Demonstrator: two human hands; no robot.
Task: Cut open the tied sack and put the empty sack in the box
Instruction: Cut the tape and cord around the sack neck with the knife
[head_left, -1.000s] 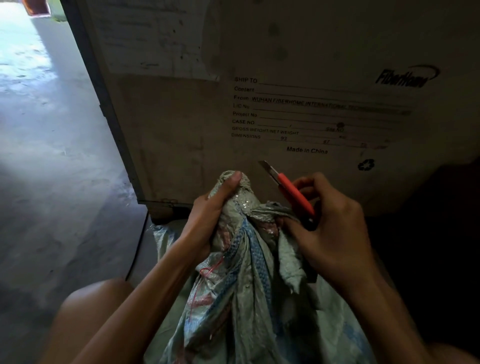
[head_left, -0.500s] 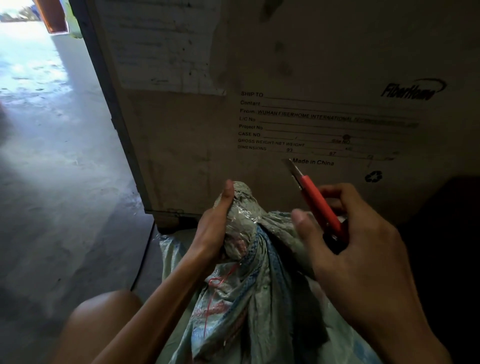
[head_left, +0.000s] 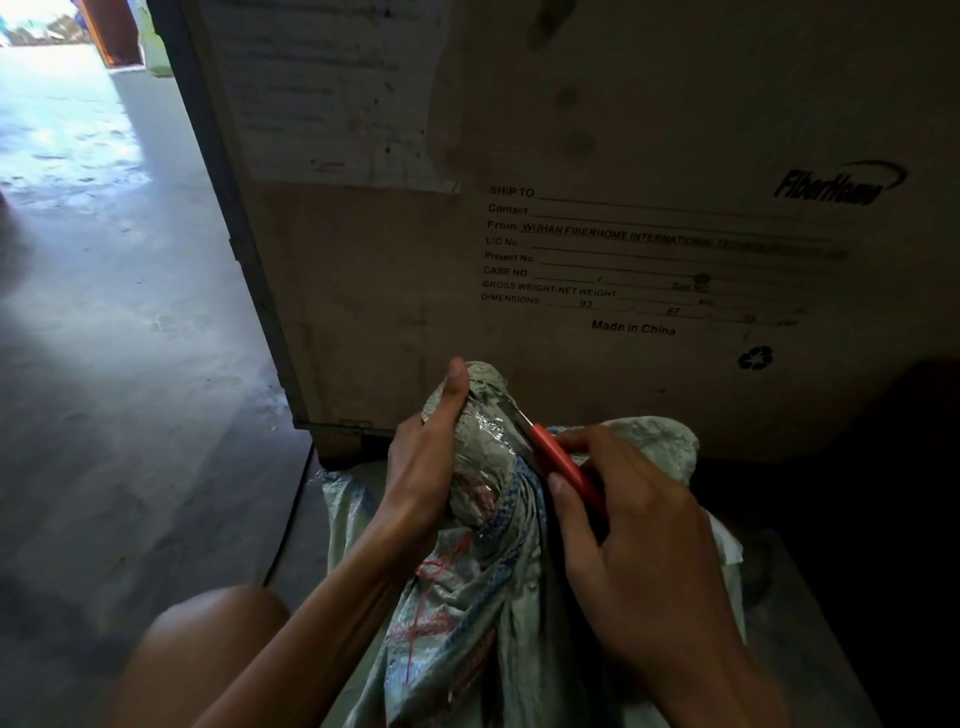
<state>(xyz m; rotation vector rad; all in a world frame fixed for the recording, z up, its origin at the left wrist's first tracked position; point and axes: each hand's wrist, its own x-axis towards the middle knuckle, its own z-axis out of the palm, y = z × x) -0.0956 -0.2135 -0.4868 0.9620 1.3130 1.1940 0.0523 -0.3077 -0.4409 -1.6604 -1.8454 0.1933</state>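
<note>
A woven plastic sack (head_left: 467, 597), pale green with blue and red print, stands between my knees, its neck bunched and wrapped in clear tape. My left hand (head_left: 423, 467) grips that taped neck, thumb up along its left side. My right hand (head_left: 628, 545) holds a red utility knife (head_left: 558, 460), whose blade lies against the right side of the taped neck just below the top. A big cardboard box (head_left: 597, 208) with printed shipping text stands upright directly behind the sack.
Bare concrete floor (head_left: 114, 364) stretches to the left, lit from a doorway at the top left. A dark cable (head_left: 291, 519) runs on the floor beside the sack. My bare knee (head_left: 208, 660) is at the lower left. The right side is in deep shadow.
My right hand has brought the knife down and left, from raised in front of the box to the blade touching the taped neck. My left hand has kept its grip.
</note>
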